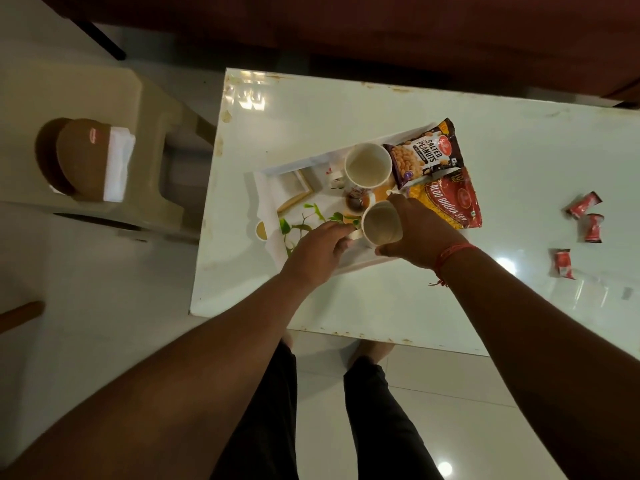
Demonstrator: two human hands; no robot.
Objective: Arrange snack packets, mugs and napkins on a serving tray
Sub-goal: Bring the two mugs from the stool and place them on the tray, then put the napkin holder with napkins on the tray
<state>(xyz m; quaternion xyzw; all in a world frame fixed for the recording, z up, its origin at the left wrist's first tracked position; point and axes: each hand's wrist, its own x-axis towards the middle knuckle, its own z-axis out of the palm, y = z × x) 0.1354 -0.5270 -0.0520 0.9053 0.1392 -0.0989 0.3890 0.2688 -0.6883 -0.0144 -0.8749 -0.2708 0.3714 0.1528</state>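
White ceramic mug (381, 223) sat on the printed white rectangular serving tray (273, 188), near its front edge, left hand (320, 252) pinching its handle and right hand (420, 233) curled round its side, best lowered level, apart from the second mug (367, 165).

Two white mugs (367, 165) upright on printed tray (266, 188); peanut pkt (424, 152), bhujia pkt (446, 199) overlapping – tray's rt end.
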